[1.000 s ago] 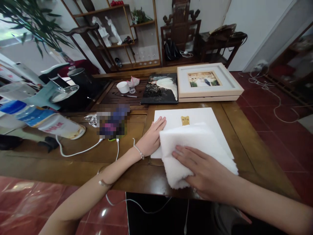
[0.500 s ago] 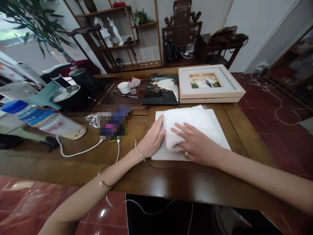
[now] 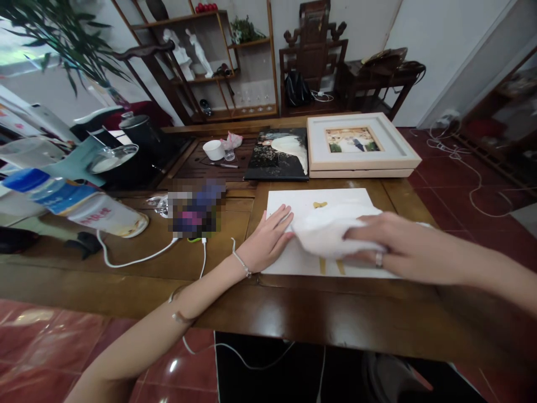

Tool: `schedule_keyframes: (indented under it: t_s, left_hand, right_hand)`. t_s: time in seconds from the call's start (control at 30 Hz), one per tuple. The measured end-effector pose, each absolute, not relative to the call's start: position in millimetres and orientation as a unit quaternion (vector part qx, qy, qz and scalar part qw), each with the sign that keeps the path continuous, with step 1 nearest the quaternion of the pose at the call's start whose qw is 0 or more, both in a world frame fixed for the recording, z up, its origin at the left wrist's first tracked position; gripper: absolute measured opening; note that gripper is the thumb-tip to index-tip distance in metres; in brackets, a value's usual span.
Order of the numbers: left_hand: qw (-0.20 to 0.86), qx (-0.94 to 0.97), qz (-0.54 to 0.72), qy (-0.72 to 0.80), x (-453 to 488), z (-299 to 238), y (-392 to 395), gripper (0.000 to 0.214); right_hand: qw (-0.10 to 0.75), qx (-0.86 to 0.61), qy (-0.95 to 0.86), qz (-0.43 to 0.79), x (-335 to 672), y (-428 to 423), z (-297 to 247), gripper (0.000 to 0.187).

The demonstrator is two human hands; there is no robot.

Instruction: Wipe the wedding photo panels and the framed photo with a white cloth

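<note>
A white flat board (image 3: pixel 293 263) with small gold marks lies on the wooden table (image 3: pixel 218 296) in front of me. My left hand (image 3: pixel 268 238) rests flat and open on the board's left edge, fingers stretched out. My right hand (image 3: pixel 390 246) lies over a bunched white cloth (image 3: pixel 323 232) on the board, fingers curled around it; the hand is somewhat blurred by motion. The cloth covers the middle of the board and leaves a gold mark showing at the far side and two gold strips at the near edge.
Behind the board lie a dark photo print (image 3: pixel 279 154) and a light framed picture (image 3: pixel 356 146). To the left are a tipped bottle (image 3: pixel 71 204), white cables (image 3: pixel 138 258), a white cup (image 3: pixel 213 149) and a kettle (image 3: pixel 138 131). Shelves and chairs stand beyond.
My right hand moved the cloth from the near right corner up across the board, then swept it to the right. The left hand stayed on the board's left edge.
</note>
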State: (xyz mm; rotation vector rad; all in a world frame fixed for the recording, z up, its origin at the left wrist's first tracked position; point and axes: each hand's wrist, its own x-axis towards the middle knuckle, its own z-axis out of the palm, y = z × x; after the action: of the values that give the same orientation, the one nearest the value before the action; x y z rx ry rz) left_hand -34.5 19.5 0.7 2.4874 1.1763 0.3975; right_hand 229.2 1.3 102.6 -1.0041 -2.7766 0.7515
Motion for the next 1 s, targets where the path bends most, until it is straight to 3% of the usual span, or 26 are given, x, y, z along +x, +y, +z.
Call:
schedule_keyframes:
  t_s: [0.2, 0.53, 0.8, 1.0]
  left_hand:
    - [0.158, 0.882, 0.144, 0.421, -32.2, -1.4, 20.0, 0.049]
    - [0.153, 0.886, 0.165, 0.405, -31.6, 6.1, 21.2, 0.040]
    - [0.156, 0.882, 0.143, 0.422, -34.2, -1.9, 21.9, 0.049]
    - [0.157, 0.881, 0.135, 0.426, -34.3, 0.1, 21.2, 0.049]
  right_hand:
    - [0.126, -0.386, -0.898, 0.167, 221.0, 46.8, 94.2, 0.027]
    - [0.087, -0.309, -0.935, 0.152, 149.2, 70.1, 64.5, 0.019]
    - [0.035, -0.411, -0.905, 0.102, 228.4, 68.4, 70.0, 0.020]
    - [0.050, -0.454, -0.888, 0.065, 285.4, 55.4, 59.4, 0.028]
